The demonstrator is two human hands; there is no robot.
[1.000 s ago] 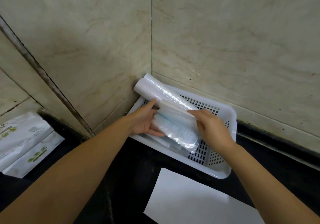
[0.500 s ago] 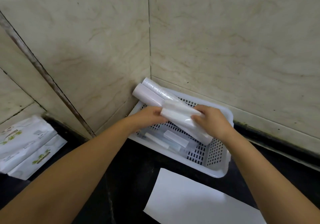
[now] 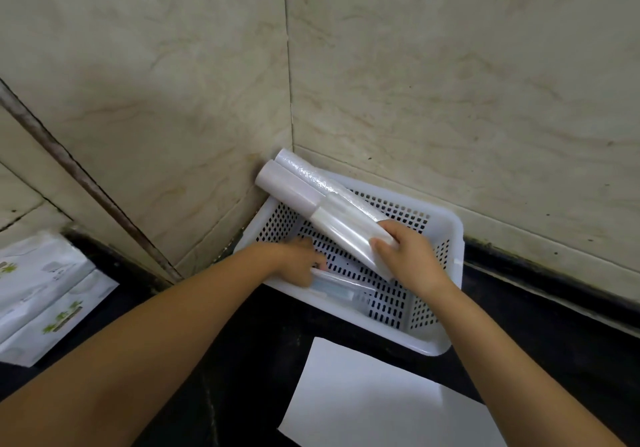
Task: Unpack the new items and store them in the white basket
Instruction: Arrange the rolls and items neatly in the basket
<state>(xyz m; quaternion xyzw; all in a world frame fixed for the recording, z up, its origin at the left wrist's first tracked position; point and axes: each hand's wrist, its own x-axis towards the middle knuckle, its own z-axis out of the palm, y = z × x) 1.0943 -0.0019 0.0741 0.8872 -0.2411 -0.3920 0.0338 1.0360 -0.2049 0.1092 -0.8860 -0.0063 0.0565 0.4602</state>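
Note:
A white perforated basket point(image 3: 446, 308) sits in the corner where two tiled walls meet, on a black counter. Two long white rolls point(image 3: 298, 187) lean across it, their far ends resting against the wall. My right hand point(image 3: 405, 256) grips the near end of a plastic-wrapped roll point(image 3: 346, 232) lying along them. My left hand point(image 3: 301, 259) reaches down into the basket with its fingers on a clear-wrapped flat packet point(image 3: 343, 289) at the bottom. Whether the fingers close round the packet is hidden.
A white sheet of paper point(image 3: 374, 401) lies on the black counter just in front of the basket. White packs with green print point(image 3: 45, 294) lie at the far left. The walls close off the back and left.
My left hand let go of the wrapped roll and dropped into the basket onto the packet. My right hand kept the roll and shifted it slightly back along the other rolls.

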